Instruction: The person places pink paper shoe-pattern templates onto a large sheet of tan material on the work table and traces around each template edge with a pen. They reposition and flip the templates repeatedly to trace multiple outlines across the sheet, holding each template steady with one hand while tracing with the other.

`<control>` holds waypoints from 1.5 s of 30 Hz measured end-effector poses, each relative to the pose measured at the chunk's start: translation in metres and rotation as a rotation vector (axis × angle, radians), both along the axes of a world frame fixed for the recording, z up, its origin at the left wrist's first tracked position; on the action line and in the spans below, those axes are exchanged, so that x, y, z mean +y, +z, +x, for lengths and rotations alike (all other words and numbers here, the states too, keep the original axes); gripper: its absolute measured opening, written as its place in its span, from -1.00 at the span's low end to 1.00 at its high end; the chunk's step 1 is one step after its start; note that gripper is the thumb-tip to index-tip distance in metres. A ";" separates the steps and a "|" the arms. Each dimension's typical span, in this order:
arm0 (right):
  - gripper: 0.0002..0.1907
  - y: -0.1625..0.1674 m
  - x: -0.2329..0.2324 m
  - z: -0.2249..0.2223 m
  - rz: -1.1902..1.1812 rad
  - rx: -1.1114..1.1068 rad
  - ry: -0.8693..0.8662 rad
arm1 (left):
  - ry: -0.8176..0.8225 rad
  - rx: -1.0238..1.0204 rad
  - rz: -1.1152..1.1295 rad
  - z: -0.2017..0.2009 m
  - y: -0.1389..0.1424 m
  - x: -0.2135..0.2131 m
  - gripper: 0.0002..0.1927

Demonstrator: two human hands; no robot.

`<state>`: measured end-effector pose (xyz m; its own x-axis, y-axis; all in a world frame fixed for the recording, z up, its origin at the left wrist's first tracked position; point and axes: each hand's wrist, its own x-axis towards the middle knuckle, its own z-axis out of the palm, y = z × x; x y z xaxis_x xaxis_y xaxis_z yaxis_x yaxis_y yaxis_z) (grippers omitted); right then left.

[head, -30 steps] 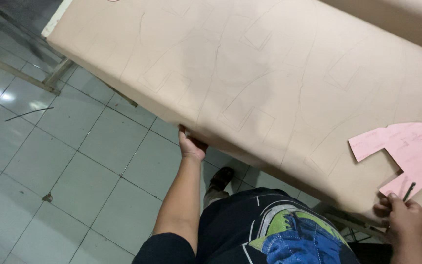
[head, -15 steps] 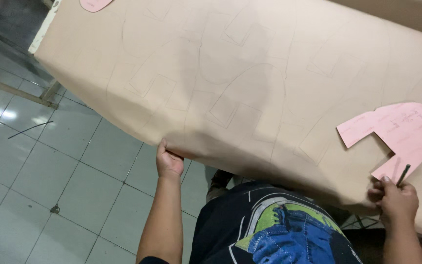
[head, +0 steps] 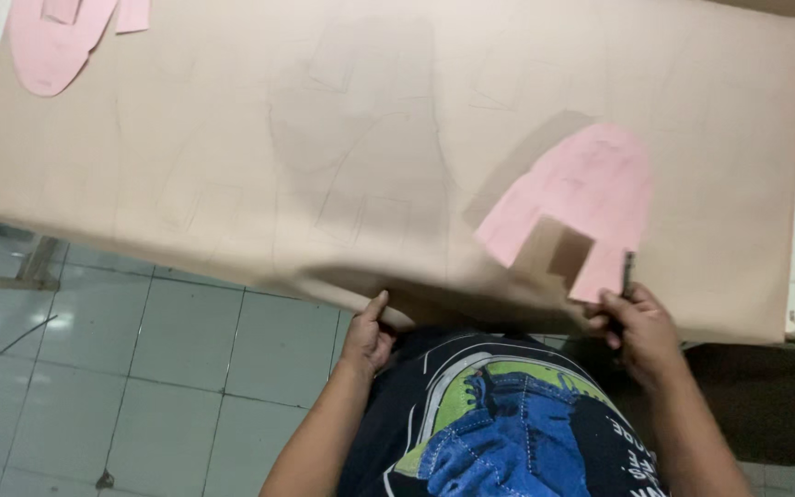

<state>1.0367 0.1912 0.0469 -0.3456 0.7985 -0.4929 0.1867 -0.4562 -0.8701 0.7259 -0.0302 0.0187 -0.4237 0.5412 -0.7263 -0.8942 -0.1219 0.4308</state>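
At the far left a pink template [head: 52, 41] lies on the far corner of the tan sheet [head: 324, 147], which covers the table and hangs over its near edge.

Your left hand [head: 367, 336] grips that near edge of the sheet — thumb on top, the other fingers curled under the overhang and out of sight. To the right, a second pink template, the notched pattern [head: 577, 207], lies flat on the sheet close to the near edge. Your right hand [head: 641, 327] pinches the pattern's near tab and also holds a dark pen [head: 627, 271], tip pointing away from you; the fingers are closed around both, though how firmly I cannot tell.

You look to be at the positioning step: sheet pulled square, pattern being set where it will be traced. Faint outlines already cover the sheet, so the next move calls for a bare patch, the pattern pressed flat so it does not slide, and the pen freed to run its edge.

Against half a second ago, the sheet now sits nearly square to you instead of slanting, your left hand has shifted right along the edge, and the pattern lies further in from the right end.
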 end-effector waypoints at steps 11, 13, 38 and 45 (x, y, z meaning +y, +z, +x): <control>-0.84 -0.031 -0.037 -0.006 -0.040 0.071 0.241 | -0.063 0.044 -0.098 0.010 -0.018 0.009 -0.54; -0.82 -0.028 -0.029 0.012 -0.066 -0.031 0.162 | -0.066 0.032 -0.127 0.015 -0.016 0.009 -0.54; -0.67 -0.060 -0.042 0.033 -0.097 0.007 -0.027 | -0.440 -0.084 -0.166 0.060 -0.030 -0.009 -0.68; -0.78 -0.048 -0.012 0.030 0.015 -0.053 -0.065 | -0.316 0.065 -0.029 0.054 -0.029 -0.008 -0.75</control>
<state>1.0663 0.1794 -0.0010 -0.2666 0.8257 -0.4971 0.2033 -0.4560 -0.8665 0.7795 -0.0387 -0.0100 -0.2844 0.6327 -0.7203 -0.8563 0.1703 0.4876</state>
